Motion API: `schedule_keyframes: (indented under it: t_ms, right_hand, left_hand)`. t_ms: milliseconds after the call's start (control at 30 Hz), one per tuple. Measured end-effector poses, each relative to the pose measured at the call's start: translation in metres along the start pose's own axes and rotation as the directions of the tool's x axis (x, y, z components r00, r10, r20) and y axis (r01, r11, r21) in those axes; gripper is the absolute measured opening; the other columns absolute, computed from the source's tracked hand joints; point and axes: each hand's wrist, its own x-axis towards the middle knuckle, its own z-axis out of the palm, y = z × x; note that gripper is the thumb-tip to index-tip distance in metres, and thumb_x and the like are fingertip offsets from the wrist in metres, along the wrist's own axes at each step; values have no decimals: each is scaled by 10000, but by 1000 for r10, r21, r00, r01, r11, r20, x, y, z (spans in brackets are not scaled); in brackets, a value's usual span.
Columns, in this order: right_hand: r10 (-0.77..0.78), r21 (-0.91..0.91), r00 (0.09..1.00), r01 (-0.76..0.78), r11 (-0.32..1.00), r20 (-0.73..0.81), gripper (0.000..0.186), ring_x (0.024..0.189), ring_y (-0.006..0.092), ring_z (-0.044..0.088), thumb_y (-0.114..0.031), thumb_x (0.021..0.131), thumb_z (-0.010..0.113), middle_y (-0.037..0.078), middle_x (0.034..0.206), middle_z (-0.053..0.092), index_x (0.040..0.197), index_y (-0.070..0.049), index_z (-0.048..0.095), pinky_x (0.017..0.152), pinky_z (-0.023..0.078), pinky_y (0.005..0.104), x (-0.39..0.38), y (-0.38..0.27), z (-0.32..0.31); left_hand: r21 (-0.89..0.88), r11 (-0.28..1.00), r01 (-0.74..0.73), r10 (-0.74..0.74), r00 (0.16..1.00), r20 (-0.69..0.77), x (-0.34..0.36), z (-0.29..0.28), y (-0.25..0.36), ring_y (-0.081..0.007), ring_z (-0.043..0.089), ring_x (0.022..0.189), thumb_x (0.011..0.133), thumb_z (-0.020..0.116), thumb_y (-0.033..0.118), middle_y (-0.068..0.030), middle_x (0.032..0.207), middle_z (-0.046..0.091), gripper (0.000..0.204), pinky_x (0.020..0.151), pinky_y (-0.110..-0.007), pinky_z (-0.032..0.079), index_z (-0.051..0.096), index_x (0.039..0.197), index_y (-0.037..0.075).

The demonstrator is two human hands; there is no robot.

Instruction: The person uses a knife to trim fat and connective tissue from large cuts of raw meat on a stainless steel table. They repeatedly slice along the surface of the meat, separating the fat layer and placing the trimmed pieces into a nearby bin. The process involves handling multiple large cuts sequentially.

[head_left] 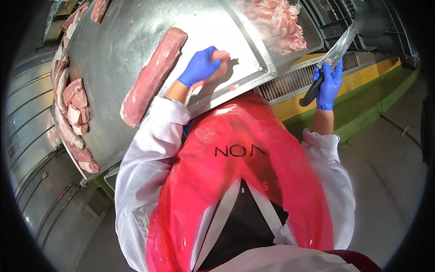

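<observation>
Biggest risk: we'd say it's the knife (333, 56). Our right hand (328, 86) has it up off to the side, away from the steel table (136, 27), blade bare with bits of meat on it, so a slip could nick the sleeve or the red apron (253, 149).
Grip: the right fingers are wrapped tight round the black handle; wet gloves could let it twist, we reckon.
Next risk: the small meat scrap (220, 56). Our left hand (199, 68) has it pinched between curled, bunched fingers near the table's front edge, so it could drop off the edge.
Smaller worry: the long loin (152, 77) lies just left of that hand, one end close to the rim; a bump might slide it.
Surface: shiny steel, tilted in our view, with a raised edge strip on the right.
On it: a row of meat cuts (72, 109) along the far left rim, and a trimmings pile (276, 22) past the strip.
Room: grey floor (389, 158), a yellow and green kerb (362, 90), dark crates (335, 27) at top right, metal railings down the left.
Can't tell: how greasy the floor is.
</observation>
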Motion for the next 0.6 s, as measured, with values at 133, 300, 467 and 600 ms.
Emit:
schedule_keyframes:
  t_ms: [133, 300, 467, 600]
  right_hand:
    - [25, -54, 999, -23, 998, 36, 599, 650, 150, 617, -25, 992, 581, 111, 946, 624, 1535, -53, 329, 512, 507, 261, -3, 2, 6]
    - [30, -70, 985, -18, 997, 170, 465, 638, 150, 615, -44, 1003, 575, 96, 894, 615, 1435, -46, 403, 519, 506, 268, 4, 18, 34]
    - [28, -112, 945, 9, 994, 326, 517, 606, 119, 559, 3, 987, 580, 63, 846, 591, 1442, -93, 355, 534, 488, 244, -24, 54, 94]
    - [225, -168, 713, -151, 974, 664, 754, 606, 112, 583, 4, 942, 617, 52, 829, 600, 1568, -104, 210, 498, 486, 269, -64, 105, 189]
  left_hand:
    - [260, 926, -274, 295, 954, -46, 37, -86, 137, -296, 687, 933, 853, 715, 264, -165, 996, 697, 363, 824, -392, 541, 643, 1115, 24]
    - [457, 530, -714, 821, 567, -66, 63, -149, 232, -358, 680, 892, 850, 710, 266, -170, 952, 692, 363, 829, -421, 532, 638, 1070, -14]
    - [362, 931, -47, 149, 954, -260, -29, -219, -4, -350, 566, 1165, 791, 777, 449, -213, 1232, 585, 743, 999, -437, 461, 511, 1294, -28]
    - [158, 840, 519, -445, 826, -345, -204, -213, -211, -357, 522, 1319, 720, 835, 590, -254, 1402, 540, 1015, 1100, -446, 427, 457, 1429, -31]
